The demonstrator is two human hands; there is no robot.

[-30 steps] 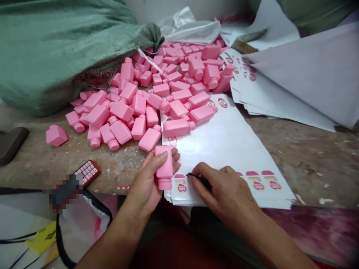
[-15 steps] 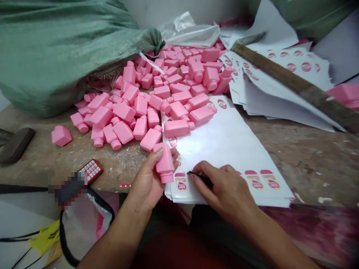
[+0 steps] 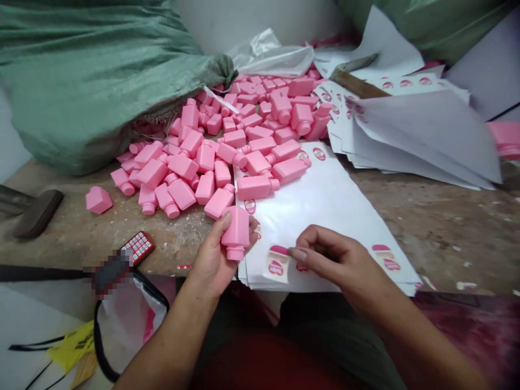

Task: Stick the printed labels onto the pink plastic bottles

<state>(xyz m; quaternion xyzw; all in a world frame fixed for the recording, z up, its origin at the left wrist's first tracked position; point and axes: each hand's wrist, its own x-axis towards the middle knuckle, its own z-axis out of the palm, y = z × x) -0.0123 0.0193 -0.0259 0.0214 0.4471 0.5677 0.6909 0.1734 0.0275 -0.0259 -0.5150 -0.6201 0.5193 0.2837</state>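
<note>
My left hand point(image 3: 213, 254) grips a small pink bottle point(image 3: 236, 232), neck pointing toward me, at the near edge of the bench. My right hand point(image 3: 335, 260) pinches a pink and white sticker label point(image 3: 277, 264) between thumb and fingers, lifted off the white sticker sheet stack point(image 3: 325, 211), just right of the bottle. Another label point(image 3: 385, 260) stays on the sheet past my right hand. A heap of pink bottles point(image 3: 227, 146) lies beyond both hands.
A green woven sack point(image 3: 93, 81) lies at the back left. Loose backing sheets point(image 3: 406, 124) are piled at the right, a wooden handle point(image 3: 357, 84) under them. One pink bottle point(image 3: 98, 200) lies apart at left. A red keypad device point(image 3: 136, 249) sits on the near edge.
My right hand has peeled a label off the sheet and raised it toward the bottle. The left hand tilted the bottle upward. Loose sheets at the right have shifted over the wooden handle.
</note>
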